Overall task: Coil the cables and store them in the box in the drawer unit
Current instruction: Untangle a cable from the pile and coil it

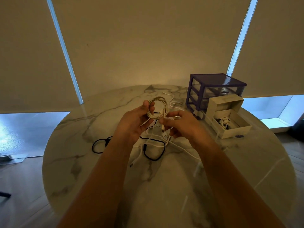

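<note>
Marble-look round table (164,186) in a dim room, blinds drawn behind. Purple drawer unit (215,89) sits at approx 2 o'clock on the tabletop, w/ the white box (230,122) pulled out in front of it, open, some white cable already inside.

Both hands are up over table centre, close together. Left hand (136,122) is clamped on a white coil (158,106), thumb and fingers pinching the loops at their lower left side. Right hand (182,124) pinches the coil's loose tail nr its metal plug (176,117), just right of the loops. Below the hands, at 12 o'clock from the wearer, lies a tangle: loose white cables (156,140) and a black cable (153,153) crossing each other; another black loop (98,145) at 9–10 o'clock; one thin white lead (171,97) far side, nr the unit.

Step in hand looks like finishing this coil, i.e. securing the tail. To do it well, IMO: keep the left pinch firm so loops don't spring open; wrap the tail around the bundle, not thru the tangle below; tuck the plug end under a wrap. Keep the hanging strand clear of table cables, else it drags them. Then carry it to the box at 2–3 o'clock, lay flat beside what's in there.
</note>
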